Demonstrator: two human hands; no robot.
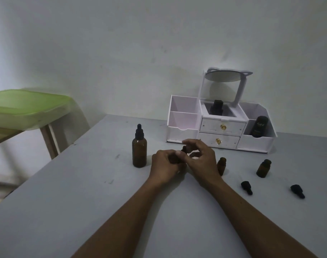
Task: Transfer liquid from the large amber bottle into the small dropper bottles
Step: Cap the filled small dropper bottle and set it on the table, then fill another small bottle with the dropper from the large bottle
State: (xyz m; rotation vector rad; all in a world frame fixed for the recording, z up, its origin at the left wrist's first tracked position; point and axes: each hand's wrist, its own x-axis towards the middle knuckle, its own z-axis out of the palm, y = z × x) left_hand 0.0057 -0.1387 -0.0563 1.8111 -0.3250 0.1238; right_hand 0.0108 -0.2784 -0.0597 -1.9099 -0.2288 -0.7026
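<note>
The large amber bottle [139, 150] stands upright on the grey table, its black dropper cap on, just left of my hands. My left hand [165, 167] grips a small amber bottle [173, 158], mostly hidden by the fingers. My right hand [201, 158] pinches the black dropper cap [185, 148] at that bottle's top. Two more small amber bottles stand uncapped to the right, one [221, 165] beside my right wrist and one [263, 168] farther right. Two loose black dropper caps [246, 187] [297, 190] lie in front of them.
A white organizer [221, 125] with two drawers, a tilted mirror and dark bottles in its compartments stands at the back against the wall. A green-topped stool [26, 108] is off the table's left edge.
</note>
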